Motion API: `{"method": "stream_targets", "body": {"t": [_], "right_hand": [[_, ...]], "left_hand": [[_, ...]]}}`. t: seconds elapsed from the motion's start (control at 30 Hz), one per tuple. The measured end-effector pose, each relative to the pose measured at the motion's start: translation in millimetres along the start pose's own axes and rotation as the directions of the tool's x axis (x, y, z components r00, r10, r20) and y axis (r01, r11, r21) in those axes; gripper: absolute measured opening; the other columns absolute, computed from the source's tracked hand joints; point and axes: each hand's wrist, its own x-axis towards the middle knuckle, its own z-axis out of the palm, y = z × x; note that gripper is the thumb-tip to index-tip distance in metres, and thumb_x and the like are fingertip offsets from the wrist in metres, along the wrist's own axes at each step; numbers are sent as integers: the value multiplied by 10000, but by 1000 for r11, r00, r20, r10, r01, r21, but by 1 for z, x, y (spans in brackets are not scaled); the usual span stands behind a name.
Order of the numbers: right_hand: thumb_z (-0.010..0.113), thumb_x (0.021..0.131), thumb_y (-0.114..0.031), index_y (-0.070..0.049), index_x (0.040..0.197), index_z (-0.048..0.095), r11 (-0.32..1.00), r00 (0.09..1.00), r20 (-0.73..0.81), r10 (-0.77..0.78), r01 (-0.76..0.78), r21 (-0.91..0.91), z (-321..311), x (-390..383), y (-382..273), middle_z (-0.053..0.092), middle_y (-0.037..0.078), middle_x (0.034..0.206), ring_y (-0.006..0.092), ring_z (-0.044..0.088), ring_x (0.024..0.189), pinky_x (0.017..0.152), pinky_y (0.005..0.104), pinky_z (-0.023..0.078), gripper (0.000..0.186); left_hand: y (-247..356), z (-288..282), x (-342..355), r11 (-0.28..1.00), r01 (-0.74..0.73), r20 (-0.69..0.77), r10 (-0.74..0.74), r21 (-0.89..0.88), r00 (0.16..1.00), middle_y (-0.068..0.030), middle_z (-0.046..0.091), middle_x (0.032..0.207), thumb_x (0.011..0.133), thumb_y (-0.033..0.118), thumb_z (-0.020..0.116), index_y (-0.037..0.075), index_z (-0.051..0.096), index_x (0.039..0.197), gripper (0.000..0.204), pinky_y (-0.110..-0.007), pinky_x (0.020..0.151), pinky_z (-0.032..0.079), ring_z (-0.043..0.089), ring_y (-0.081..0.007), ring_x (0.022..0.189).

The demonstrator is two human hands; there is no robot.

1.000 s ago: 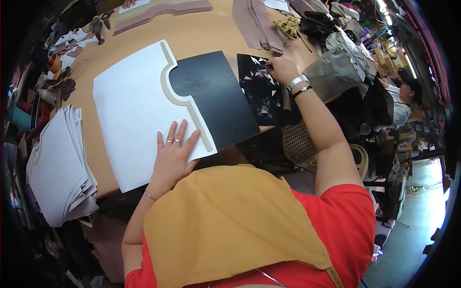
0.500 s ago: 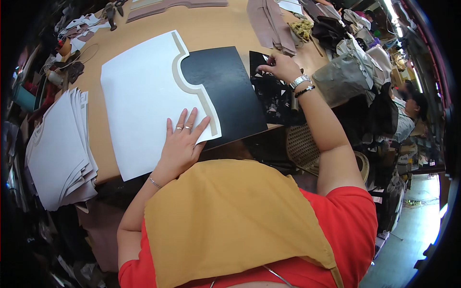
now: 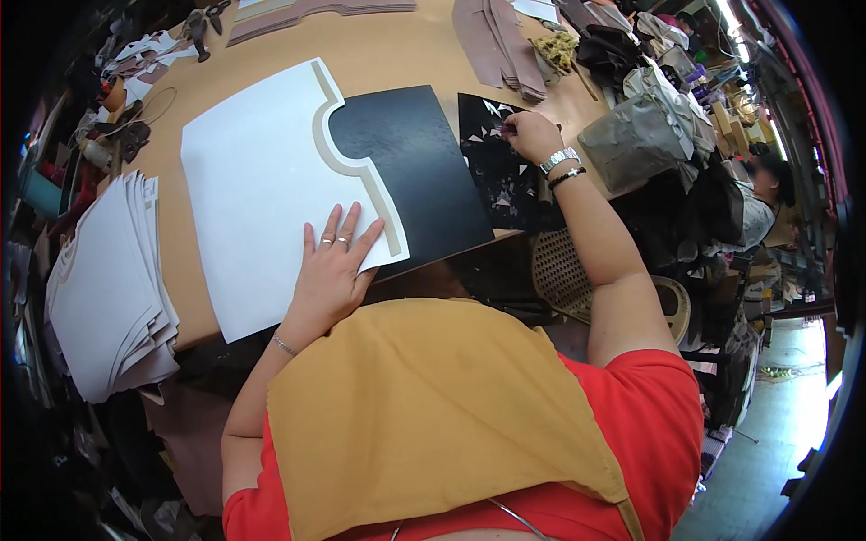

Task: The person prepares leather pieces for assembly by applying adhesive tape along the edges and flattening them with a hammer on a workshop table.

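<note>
A large white panel (image 3: pixel 257 198) lies flat on the table, with a grey-beige strip (image 3: pixel 327 144) along its notched right edge. My left hand (image 3: pixel 332 270) rests on the panel's lower right part, fingers spread and flat. Under that edge, a smooth black board (image 3: pixel 410 162) sticks out to the right. Beside it is a second black sheet (image 3: pixel 483 171), scattered with small pale triangular scraps. Above this sheet my right hand (image 3: pixel 534 137) is bent down with thumb and fingertips pinched together. Whatever is between those fingertips is too small to make out.
A stack of white cut panels (image 3: pixel 113 288) overhangs the table's left edge. Mauve cut pieces (image 3: pixel 496 45) lie at the back, near a yellowish clump (image 3: pixel 555 52). A grey bag-like bundle (image 3: pixel 636 140) stands at right. A woven chair (image 3: pixel 561 270) is below the table edge. Another person sits far right.
My right hand has gone from fingers apart to a pinch, lower over the scraps on the black sheet. My left hand stays flat on the panel. The whole view has shifted slightly.
</note>
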Motion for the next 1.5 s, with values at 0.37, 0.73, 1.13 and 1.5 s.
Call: {"method": "stream_targets", "body": {"t": [0.37,0.73,1.13,1.5], "right_hand": [[703,876,-200,-160,1014,797,996,1000,18,1,-3,89,-9,-8,-18,765,114,1023,326,722,991,869,453,576,172],[747,915,-356,-72,984,779,913,1000,7,-4,1,408,8,2,-1,725,85,823,218,708,822,755,365,564,294],[505,1072,-461,-116,1155,635,424,672,666,-323,-527,737,-11,-28,-144,471,-66,770,41,408,597,491,201,320,378],[532,1082,-481,-139,960,558,367,609,742,-281,-646,669,0,-10,-186,411,-86,689,3,301,505,400,181,205,364]], "left_hand": [[0,-1,-1,1000,-3,-1,3,7,1000,-139,281,1717,970,263,640,285,399,1613,688,-728,1200,187,235,-419,1580],[-1,2,1,1000,-6,-3,6,5,1000,-143,279,1717,969,257,629,282,412,1607,674,-723,1202,190,236,-422,1579],[3,1,2,974,41,-61,-56,-224,997,-116,337,1700,1065,192,480,260,405,1618,562,-714,1214,120,250,-403,1580],[1,2,1,987,9,-66,-20,-162,998,-128,299,1712,1001,193,575,287,372,1631,668,-726,1203,150,250,-408,1577]]}}
